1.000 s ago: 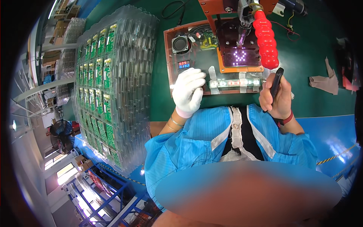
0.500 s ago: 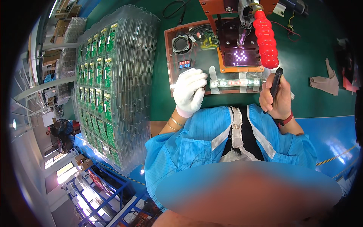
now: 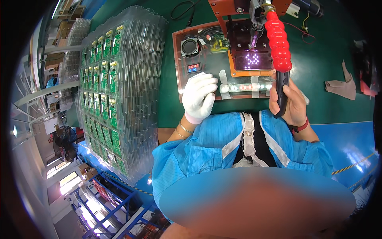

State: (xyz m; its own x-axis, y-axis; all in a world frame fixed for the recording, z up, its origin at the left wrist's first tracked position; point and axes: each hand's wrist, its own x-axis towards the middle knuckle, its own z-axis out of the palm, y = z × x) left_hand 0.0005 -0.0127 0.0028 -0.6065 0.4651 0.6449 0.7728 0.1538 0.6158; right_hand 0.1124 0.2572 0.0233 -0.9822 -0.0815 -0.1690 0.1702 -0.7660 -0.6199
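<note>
My right hand (image 3: 295, 104) grips a slim black handheld device (image 3: 281, 93), its far end close under the ribbed red handle (image 3: 278, 44) of an orange test fixture (image 3: 234, 63). My left hand (image 3: 199, 97), in a white glove, lies at the fixture's near edge with fingers loosely extended and thumb apart, holding nothing. Between my hands a clear light strip (image 3: 238, 87) is taped down. Behind it, white dots glow on a dark panel (image 3: 252, 59). A small meter with red and blue digits (image 3: 194, 68) sits beyond my left hand, near a round speaker (image 3: 190, 47).
At left rises a tall stack of clear plastic trays (image 3: 139, 87) holding green circuit boards (image 3: 104, 79). A beige cloth (image 3: 343, 85) lies on the green table at right. A black cylindrical part (image 3: 310, 7) with wires is at the back right.
My right hand has swung the black device upright and a little left, below the red handle. The dot pattern and meter digits differ, and the light strip looks dimmer. My left hand stays put.
</note>
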